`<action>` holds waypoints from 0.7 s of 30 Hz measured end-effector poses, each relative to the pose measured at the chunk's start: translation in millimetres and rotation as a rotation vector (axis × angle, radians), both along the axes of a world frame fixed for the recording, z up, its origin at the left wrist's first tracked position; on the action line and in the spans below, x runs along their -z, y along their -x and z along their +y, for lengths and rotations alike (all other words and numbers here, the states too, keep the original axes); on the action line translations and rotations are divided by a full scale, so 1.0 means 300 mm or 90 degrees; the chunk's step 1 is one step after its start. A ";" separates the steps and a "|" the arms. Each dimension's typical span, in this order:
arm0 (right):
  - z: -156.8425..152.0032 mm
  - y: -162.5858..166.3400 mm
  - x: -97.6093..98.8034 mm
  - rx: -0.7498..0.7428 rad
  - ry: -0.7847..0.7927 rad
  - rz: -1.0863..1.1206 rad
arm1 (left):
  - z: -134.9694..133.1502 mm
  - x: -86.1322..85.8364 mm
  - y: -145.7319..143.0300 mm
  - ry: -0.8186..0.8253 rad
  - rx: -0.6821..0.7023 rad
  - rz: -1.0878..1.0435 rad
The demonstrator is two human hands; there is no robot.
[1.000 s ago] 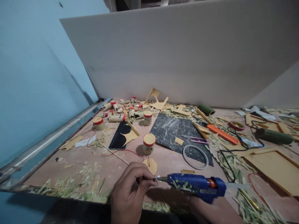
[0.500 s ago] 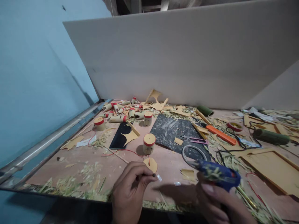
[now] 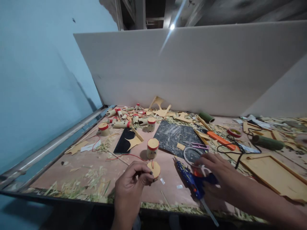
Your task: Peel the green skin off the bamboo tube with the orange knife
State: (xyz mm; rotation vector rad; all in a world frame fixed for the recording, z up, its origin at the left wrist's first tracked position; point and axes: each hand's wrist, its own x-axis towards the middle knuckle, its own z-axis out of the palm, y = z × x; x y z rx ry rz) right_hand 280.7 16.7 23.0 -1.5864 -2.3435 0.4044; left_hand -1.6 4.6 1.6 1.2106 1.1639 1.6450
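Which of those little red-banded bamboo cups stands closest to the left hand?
The upright cup just beyond the left hand, by the black mat's near corner. The other two upright ones stand farther back, nearer the pile.

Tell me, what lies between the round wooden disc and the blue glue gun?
In the head view, just two small pale scraps on otherwise bare tabletop, between the round disc by the left hand and the blue glue gun.
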 end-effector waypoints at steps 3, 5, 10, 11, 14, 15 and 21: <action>0.030 0.094 -0.049 -0.016 0.004 0.055 | 0.000 -0.002 0.007 -0.014 -0.016 0.006; 0.051 0.167 -0.081 -0.112 0.050 0.115 | -0.002 -0.001 0.021 -0.020 -0.021 0.042; 0.092 0.265 -0.126 -0.360 0.061 0.163 | -0.012 0.020 0.079 -0.019 -0.038 0.147; 0.098 0.271 -0.127 -0.393 0.060 0.155 | -0.013 0.024 0.091 -0.015 -0.049 0.165; 0.117 0.287 -0.119 -0.445 0.048 0.121 | -0.016 0.032 0.117 0.002 -0.068 0.211; 0.123 0.293 -0.115 -0.453 0.046 0.108 | -0.016 0.032 0.122 0.007 -0.069 0.221; 0.151 0.330 -0.119 -0.463 0.065 0.076 | -0.015 0.021 0.133 -0.006 -0.062 0.240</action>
